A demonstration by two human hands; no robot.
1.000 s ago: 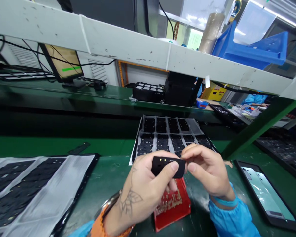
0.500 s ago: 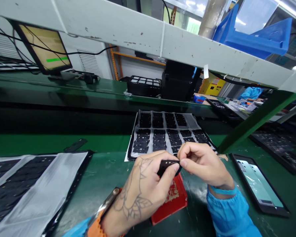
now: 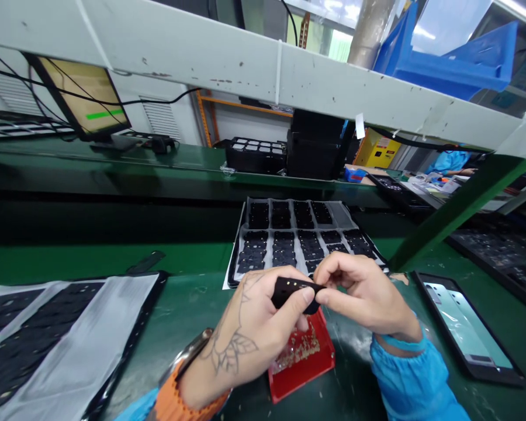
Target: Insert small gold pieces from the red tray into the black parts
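My left hand (image 3: 263, 327) grips a thin black plastic part (image 3: 284, 289) with small gold-coloured dots along its upper face, the thumb pressed on its near side. Close against that part's right end, my right hand (image 3: 363, 292) has thumb and forefinger bent in a pinch. Whatever sits between those fingertips is too small or hidden to make out. Below both hands is a red tray (image 3: 284, 389) with many tiny brass-coloured pieces (image 3: 307, 346) in it, partly covered by my left hand. Just beyond my hands lies a compartmented tray (image 3: 269, 234) of similar black parts.
At left lies another tray (image 3: 118, 327) of black parts with whitish lining. To the right are a black frame with a glossy pale panel (image 3: 460, 324) and a slanted green post (image 3: 447, 210). A white shelf beam (image 3: 228, 64) crosses overhead, holding a blue bin (image 3: 447, 67).
The black part has turned slightly in my left hand and shows more of its length. My left hand has shifted a little left, uncovering more of the red tray.
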